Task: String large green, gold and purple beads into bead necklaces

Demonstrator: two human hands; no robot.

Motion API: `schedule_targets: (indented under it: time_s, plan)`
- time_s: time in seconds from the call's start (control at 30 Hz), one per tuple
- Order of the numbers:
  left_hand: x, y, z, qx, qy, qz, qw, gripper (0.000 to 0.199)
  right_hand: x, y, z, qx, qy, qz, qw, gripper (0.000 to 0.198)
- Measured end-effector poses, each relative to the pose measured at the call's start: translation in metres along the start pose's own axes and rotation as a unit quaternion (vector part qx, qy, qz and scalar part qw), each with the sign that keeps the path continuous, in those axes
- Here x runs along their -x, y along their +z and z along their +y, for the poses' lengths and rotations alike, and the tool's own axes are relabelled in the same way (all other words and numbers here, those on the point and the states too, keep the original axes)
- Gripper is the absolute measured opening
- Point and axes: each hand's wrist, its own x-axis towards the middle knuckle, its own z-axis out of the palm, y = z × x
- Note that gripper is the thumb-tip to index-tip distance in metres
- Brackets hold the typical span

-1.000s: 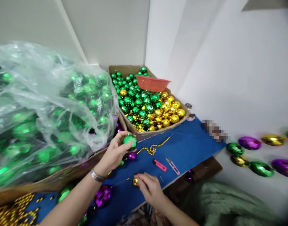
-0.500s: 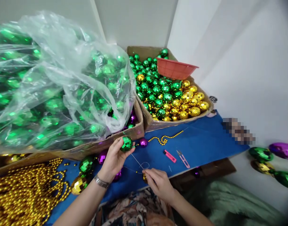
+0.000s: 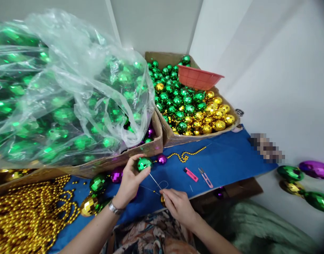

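My left hand [image 3: 132, 178] holds a shiny green faceted ball [image 3: 144, 164] between thumb and fingers, above the blue cloth. In a pinch, my right hand [image 3: 178, 204] grips a long thin needle [image 3: 155, 181], whose far end meets the underside of the ball; whether it has entered cannot be seen. Fine thread loops near my right fingertips, with a tiny gold bead [image 3: 154, 191] on it. A purple ball [image 3: 161, 159] joined to a string of gold beads [image 3: 184, 156] lies just beyond my left hand. A gold ball is partly hidden behind my right hand.
A pink cutter [image 3: 191, 174] and pink thread snips [image 3: 205, 178] lie on the blue cloth [image 3: 225, 158]. Behind stand a box of green and gold balls [image 3: 175, 140] with a red basket [image 3: 200, 78], and plastic-covered green balls [image 3: 58, 116]. Gold bead strands [image 3: 27, 218] pile at left.
My left hand has turned the green ball slightly, its thumb now across the lower front. The needle's tip has come to the ball. My right hand has hardly moved.
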Motion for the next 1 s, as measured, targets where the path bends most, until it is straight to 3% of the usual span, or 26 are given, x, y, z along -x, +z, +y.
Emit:
schedule_targets:
  time_s: [0.17,0.3,0.43,0.53,0.83,1.0]
  plan:
    - [0.014,-0.002,-0.009,-0.049,0.004,-0.014,0.999,0.044,-0.005,0.004,-0.004,-0.008,0.012,-0.006,1.0,0.024]
    - [0.021,-0.007,-0.013,-0.062,0.027,0.022,0.997,0.046,-0.009,0.009,-0.006,0.0,0.007,-0.014,1.0,0.024]
    - [0.025,-0.014,-0.017,-0.016,0.007,0.064,0.998,0.045,-0.012,0.017,-0.006,0.022,-0.017,-0.007,1.0,0.024]
    - [0.027,-0.021,-0.018,-0.047,0.022,0.071,0.996,0.047,-0.015,0.021,-0.004,0.056,-0.044,-0.013,0.997,0.025]
    - [0.033,-0.027,-0.024,-0.002,-0.028,0.065,0.997,0.045,-0.022,0.022,-0.009,0.068,-0.053,-0.042,0.995,0.026]
    - [0.041,-0.041,-0.018,0.007,-0.024,0.011,1.0,0.054,-0.021,0.022,-0.006,0.065,-0.063,-0.015,0.996,0.025]
